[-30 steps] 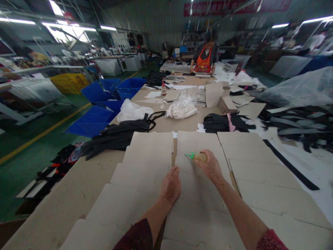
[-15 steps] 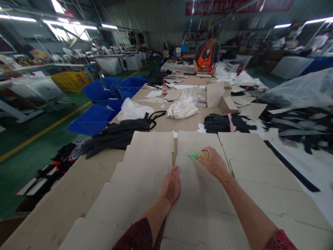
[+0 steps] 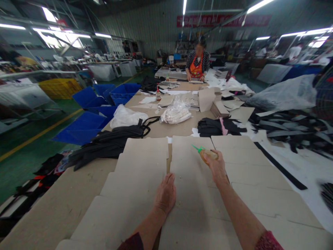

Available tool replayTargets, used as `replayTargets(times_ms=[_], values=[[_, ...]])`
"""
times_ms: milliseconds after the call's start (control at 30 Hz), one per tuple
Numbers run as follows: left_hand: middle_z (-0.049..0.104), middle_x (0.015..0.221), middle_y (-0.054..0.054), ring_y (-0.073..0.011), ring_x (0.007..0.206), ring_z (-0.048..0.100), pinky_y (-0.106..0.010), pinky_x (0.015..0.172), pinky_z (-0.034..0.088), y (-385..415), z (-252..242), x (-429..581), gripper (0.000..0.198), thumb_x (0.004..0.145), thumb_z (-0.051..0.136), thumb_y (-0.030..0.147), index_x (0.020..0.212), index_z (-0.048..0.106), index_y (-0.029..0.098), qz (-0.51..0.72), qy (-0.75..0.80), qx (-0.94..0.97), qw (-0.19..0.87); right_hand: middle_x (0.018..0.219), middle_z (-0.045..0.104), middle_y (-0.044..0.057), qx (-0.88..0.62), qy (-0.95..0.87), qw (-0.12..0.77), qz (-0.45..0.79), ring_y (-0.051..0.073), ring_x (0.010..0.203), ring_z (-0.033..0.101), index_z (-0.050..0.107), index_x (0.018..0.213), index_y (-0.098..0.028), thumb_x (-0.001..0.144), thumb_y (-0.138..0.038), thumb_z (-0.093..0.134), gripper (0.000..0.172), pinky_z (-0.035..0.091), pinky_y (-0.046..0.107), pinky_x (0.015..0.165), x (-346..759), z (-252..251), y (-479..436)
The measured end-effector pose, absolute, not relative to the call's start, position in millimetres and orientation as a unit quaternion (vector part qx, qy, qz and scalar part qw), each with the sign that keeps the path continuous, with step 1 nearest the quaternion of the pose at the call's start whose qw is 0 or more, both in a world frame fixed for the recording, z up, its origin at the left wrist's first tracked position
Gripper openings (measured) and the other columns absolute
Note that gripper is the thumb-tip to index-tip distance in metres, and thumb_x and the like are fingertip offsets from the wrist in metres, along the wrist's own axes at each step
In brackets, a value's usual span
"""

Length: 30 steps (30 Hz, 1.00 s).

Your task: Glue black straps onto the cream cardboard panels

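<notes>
Our right hand (image 3: 218, 165) wraps the bottle (image 3: 210, 155) over the middle boards (image 3: 187, 198); our left hand (image 3: 165, 195) rests there (its grip we can't tell). Apparently we're dotting liquid; next calls for a steady nozzle (image 3: 197, 148).

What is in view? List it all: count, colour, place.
Squeeze bottle: one, amber with green nozzle, over middle boards
Boards: many, beige, three rows in front
Table: one, brown, under boards
Strips: many, black or grey, left and right beyond boards
Plastic bags: several, white or clear, centre, left, right
Red-capped bottle: one, red cap, behind centre bag
Bins: several, blue, left floor
Crate: one, yellow, far left
Co-worker: one, orange apron, far centre
Banner: one, red, back wall
Lights: several, white, overhead
Left fingers: one set, dark-red sleeve, on boards
Right fingers: one set, red sleeve, around squeeze bottle
</notes>
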State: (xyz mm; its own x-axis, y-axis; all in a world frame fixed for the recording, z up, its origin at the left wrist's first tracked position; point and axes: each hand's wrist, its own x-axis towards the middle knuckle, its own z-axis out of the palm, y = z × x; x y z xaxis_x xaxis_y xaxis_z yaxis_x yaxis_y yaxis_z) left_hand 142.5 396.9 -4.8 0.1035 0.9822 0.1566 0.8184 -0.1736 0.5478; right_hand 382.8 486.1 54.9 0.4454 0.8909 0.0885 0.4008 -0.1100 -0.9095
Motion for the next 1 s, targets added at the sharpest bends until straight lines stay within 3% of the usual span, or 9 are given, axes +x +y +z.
replayTargets(times_ms=[300,1000], values=[[0.058,0.138,-0.014,-0.0262,0.121,0.060,-0.046,0.103,0.051,397,-9,141,0.051,0.085,0.041,0.010,0.133,0.055,0.017,0.248,0.619,0.730,0.150,0.101,0.064,0.006,-0.781,-0.453,0.400,0.155,0.025,0.091,0.059,0.059,0.112,-0.023,0.068,-0.053,0.067,0.054,0.045,0.037,0.081,448,72,509],[0.058,0.137,-0.015,-0.0268,0.121,0.060,-0.048,0.103,0.051,397,-14,140,0.048,0.087,0.039,0.012,0.132,0.056,0.014,0.265,0.609,0.734,0.142,0.107,0.056,0.008,-0.796,-0.560,0.212,0.083,0.024,0.085,0.060,0.059,0.114,-0.028,0.081,-0.048,0.058,0.038,0.041,0.036,0.069,442,95,536]])
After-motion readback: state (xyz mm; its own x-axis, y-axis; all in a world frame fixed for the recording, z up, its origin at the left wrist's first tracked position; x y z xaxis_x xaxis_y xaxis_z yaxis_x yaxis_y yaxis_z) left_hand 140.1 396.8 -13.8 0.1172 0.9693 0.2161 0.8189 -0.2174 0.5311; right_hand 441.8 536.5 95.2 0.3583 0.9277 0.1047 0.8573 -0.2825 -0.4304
